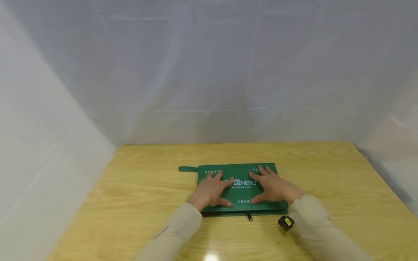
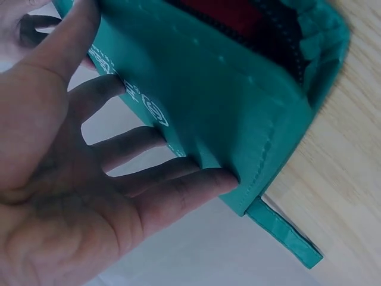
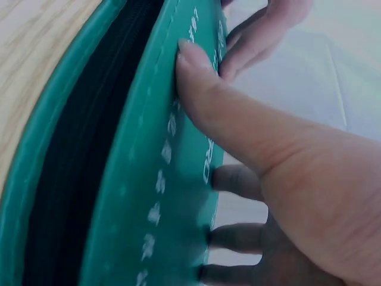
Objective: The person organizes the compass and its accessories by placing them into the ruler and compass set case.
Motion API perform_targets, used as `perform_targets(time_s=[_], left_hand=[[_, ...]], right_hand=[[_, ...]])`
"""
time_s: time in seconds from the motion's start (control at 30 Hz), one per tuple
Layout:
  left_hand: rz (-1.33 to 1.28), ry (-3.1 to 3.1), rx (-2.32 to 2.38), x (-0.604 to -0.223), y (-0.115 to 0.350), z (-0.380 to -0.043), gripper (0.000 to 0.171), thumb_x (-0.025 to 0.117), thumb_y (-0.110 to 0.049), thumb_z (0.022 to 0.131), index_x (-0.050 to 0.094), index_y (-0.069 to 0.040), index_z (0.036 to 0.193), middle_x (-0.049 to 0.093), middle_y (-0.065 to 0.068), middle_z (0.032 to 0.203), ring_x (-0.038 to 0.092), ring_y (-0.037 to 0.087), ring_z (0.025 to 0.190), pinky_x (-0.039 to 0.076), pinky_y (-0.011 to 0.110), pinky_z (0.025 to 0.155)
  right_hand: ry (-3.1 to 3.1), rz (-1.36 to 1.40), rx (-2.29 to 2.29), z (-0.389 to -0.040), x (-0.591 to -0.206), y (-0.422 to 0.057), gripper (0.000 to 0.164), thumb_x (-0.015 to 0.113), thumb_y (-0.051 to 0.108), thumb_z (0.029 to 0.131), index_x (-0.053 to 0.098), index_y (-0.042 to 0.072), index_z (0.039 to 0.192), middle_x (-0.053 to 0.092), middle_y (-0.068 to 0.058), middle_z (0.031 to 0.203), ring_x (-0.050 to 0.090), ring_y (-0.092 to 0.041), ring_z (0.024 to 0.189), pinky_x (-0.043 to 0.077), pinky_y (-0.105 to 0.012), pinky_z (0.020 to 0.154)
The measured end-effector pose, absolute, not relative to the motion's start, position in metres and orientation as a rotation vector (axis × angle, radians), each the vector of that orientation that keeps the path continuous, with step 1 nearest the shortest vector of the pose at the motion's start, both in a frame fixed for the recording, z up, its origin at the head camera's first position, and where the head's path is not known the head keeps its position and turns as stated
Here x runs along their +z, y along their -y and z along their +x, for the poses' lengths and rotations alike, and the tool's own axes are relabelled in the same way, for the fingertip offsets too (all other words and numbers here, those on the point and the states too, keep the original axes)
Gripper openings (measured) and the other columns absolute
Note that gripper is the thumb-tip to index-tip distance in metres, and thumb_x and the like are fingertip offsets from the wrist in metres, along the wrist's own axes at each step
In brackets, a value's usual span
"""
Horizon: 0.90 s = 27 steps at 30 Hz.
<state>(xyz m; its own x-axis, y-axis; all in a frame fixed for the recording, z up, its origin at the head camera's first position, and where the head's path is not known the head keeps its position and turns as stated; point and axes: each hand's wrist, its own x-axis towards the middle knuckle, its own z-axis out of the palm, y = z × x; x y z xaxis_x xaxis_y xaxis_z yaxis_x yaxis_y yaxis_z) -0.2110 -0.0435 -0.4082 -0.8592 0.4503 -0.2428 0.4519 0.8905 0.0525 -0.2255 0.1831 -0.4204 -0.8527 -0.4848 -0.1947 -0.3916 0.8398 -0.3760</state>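
Note:
A green zippered pouch [image 1: 240,171] with white "HERO" lettering lies flat on the table. Both hands rest on its top with fingers spread. The left hand [image 1: 210,190] presses the left half, its fingertips touching the cover in the left wrist view. On the right half, the right hand [image 1: 275,186] lies with thumb pointing inward. The pouch's near side gapes, and a strip of red lining [image 2: 229,18] shows inside. A black zipper pull [image 1: 249,217] hangs at the near edge. From the far left corner sticks out a green strap [image 1: 188,169].
The light wooden table [image 1: 140,188] extends around the pouch. White sheeting [image 1: 209,72] hangs behind it and at both sides. A small black device with a yellow label [image 1: 286,223] sits by the right sleeve.

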Motion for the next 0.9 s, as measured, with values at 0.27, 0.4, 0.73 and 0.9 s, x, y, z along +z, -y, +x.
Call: perform_targets(time_s=[0.27, 0.4, 0.73, 0.9], left_hand=[[0.709, -2.827, 0.039, -0.409, 0.052, -0.215, 0.081, 0.07, -0.053, 0.078, 0.04, -0.022, 0.146, 0.027, 0.019, 0.151, 0.028, 0.049, 0.132, 0.036, 0.056, 0.099], [0.714, -2.833, 0.105, -0.411, 0.056, -0.217, 0.078, 0.07, -0.05, 0.08, 0.042, -0.021, 0.146, 0.027, 0.02, 0.151, 0.026, 0.051, 0.132, 0.036, 0.058, 0.098], [0.698, -3.126, 0.209, -0.416, 0.042, -0.191, 0.024, 0.071, -0.026, 0.087, 0.067, -0.016, 0.109, 0.054, 0.012, 0.114, 0.049, 0.031, 0.103, 0.051, 0.044, 0.072], [0.606, -3.137, 0.129, -0.416, 0.015, -0.166, 0.006, 0.069, -0.017, 0.084, 0.068, -0.011, 0.082, 0.059, 0.007, 0.08, 0.058, 0.024, 0.072, 0.048, 0.038, 0.049]], right_hand=[[-2.774, -0.623, -0.344, -0.23, -0.416, -0.17, 0.099, 0.074, 0.058, 0.072, 0.036, 0.005, 0.146, 0.017, -0.031, 0.15, 0.017, -0.053, 0.134, 0.028, -0.061, 0.101], [-2.773, -0.622, -0.331, -0.234, -0.417, -0.167, 0.099, 0.074, 0.057, 0.072, 0.035, 0.005, 0.147, 0.017, -0.031, 0.15, 0.016, -0.053, 0.135, 0.028, -0.061, 0.101], [-2.776, -0.634, -0.296, -0.244, -0.417, -0.162, 0.097, 0.073, 0.055, 0.074, 0.033, 0.006, 0.148, 0.016, -0.029, 0.151, 0.016, -0.051, 0.136, 0.027, -0.06, 0.103], [-2.777, -0.65, -0.311, -0.243, -0.418, -0.157, 0.097, 0.074, 0.055, 0.074, 0.033, 0.006, 0.147, 0.017, -0.03, 0.151, 0.016, -0.051, 0.136, 0.027, -0.059, 0.103]])
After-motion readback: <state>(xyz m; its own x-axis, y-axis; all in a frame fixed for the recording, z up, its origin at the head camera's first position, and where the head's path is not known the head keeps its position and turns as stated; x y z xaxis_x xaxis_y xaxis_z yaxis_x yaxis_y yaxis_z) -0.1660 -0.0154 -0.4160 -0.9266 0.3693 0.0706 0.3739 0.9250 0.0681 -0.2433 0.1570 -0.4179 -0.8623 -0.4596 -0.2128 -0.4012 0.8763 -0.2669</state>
